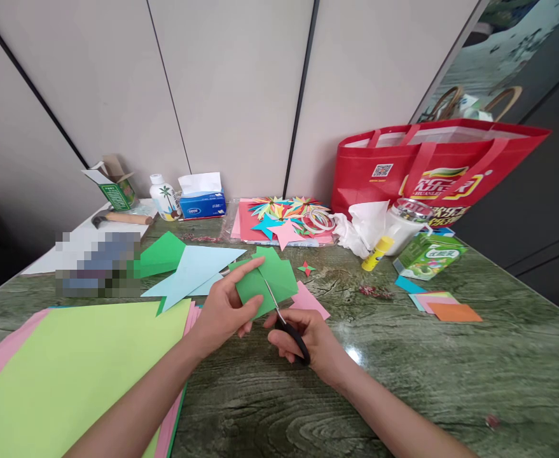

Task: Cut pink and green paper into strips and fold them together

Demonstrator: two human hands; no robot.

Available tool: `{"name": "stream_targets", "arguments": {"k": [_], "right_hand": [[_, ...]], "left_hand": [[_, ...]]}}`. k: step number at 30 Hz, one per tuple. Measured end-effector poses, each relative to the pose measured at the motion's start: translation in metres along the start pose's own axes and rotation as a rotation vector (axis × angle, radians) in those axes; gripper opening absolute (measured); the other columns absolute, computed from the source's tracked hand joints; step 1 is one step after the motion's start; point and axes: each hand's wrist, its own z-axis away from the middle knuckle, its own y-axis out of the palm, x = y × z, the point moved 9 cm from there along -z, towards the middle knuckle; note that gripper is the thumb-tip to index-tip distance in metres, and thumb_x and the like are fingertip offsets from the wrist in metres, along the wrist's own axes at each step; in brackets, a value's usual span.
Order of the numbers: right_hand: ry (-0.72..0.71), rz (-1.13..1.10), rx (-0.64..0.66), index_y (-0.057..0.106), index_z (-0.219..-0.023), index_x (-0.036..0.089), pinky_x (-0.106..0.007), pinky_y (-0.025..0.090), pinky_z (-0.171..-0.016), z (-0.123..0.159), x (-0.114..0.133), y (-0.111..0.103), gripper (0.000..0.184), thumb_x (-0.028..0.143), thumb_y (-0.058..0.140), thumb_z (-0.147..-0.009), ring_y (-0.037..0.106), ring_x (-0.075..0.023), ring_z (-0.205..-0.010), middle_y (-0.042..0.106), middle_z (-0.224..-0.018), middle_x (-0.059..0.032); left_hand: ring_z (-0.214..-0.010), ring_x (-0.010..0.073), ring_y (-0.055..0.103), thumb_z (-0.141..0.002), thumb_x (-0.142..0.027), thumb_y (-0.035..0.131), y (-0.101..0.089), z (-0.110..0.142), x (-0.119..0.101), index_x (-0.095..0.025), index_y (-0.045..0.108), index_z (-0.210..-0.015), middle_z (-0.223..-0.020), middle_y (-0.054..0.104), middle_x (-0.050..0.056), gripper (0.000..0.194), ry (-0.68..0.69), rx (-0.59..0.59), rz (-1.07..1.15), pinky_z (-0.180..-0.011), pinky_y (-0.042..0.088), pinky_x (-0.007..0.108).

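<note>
Between thumb and fingers, my left hand (226, 304) pinches a green sheet of paper (282, 278) above the table. My right hand (308, 337) is closed round the black handles of a pair of scissors (292, 337). The scissor blades lie across the green paper and point up and to the left, between the left forefinger and the paper's right part. Under and beyond the paper rests a pink piece of paper (309, 301). Left of my left hand are light blue paper pieces (203, 267) and a folded green paper (161, 256).
A stack of large coloured sheets (93, 369) covers the front left. At the back stand a tissue pack (203, 203), paper stars (286, 234), a glue stick (377, 253), a green drink carton (429, 256) and a red bag (369, 181). A hammer (121, 218) lies back left; small paper cards (455, 312) lie right.
</note>
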Motion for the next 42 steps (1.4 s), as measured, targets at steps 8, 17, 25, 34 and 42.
{"name": "stream_targets", "arguments": {"k": [8,17,25,34,42], "right_hand": [[-0.02,-0.018,-0.018,0.058,-0.076,0.014,-0.018,0.028,-0.039,0.0,0.002,-0.002,0.022,0.033,0.064,-0.069,0.035,-0.0046,-0.039,0.044,-0.046,0.0061],[-0.012,-0.007,-0.056,0.059,-0.074,0.014,-0.018,0.026,-0.038,-0.003,-0.003,-0.004,0.022,0.034,0.065,-0.068,0.033,-0.0042,-0.037,0.043,-0.045,0.0064],[0.007,-0.019,-0.118,0.058,-0.07,0.014,-0.018,0.026,-0.037,-0.001,-0.006,-0.006,0.022,0.034,0.066,-0.065,0.031,-0.0038,-0.037,0.039,-0.044,0.0073],[0.036,-0.004,-0.162,0.057,-0.067,0.014,-0.017,0.026,-0.037,-0.002,-0.008,-0.01,0.02,0.031,0.067,-0.063,0.031,-0.0033,-0.037,0.04,-0.045,0.0068],[0.074,0.001,-0.175,0.058,-0.068,0.013,-0.018,0.027,-0.037,-0.001,-0.012,-0.011,0.022,0.033,0.066,-0.063,0.032,-0.0035,-0.036,0.04,-0.043,0.0072]], "left_hand": [[-0.027,0.0045,0.038,-0.074,-0.017,0.057,0.0,-0.001,0.001,-0.021,0.039,-0.127,-0.032,0.04,-0.012,0.056,0.007,0.001,0.014,-0.029,0.033,0.012],[-0.026,0.0045,0.037,-0.073,-0.017,0.058,0.0,-0.001,0.002,-0.02,0.038,-0.128,-0.031,0.043,-0.011,0.059,-0.006,-0.006,0.017,-0.029,0.031,0.012],[-0.026,0.0041,0.035,-0.073,-0.017,0.056,-0.001,-0.001,0.003,-0.02,0.039,-0.128,-0.031,0.044,-0.011,0.058,-0.014,-0.015,-0.01,-0.03,0.031,0.013],[-0.025,0.0044,0.034,-0.072,-0.017,0.055,-0.002,-0.004,0.011,-0.017,0.037,-0.129,-0.031,0.045,-0.01,0.06,-0.043,-0.025,-0.022,-0.029,0.029,0.013],[-0.025,0.0041,0.031,-0.071,-0.017,0.054,-0.003,-0.006,0.016,-0.018,0.037,-0.129,-0.029,0.039,-0.012,0.06,-0.083,-0.035,0.013,-0.028,0.025,0.012]]}}
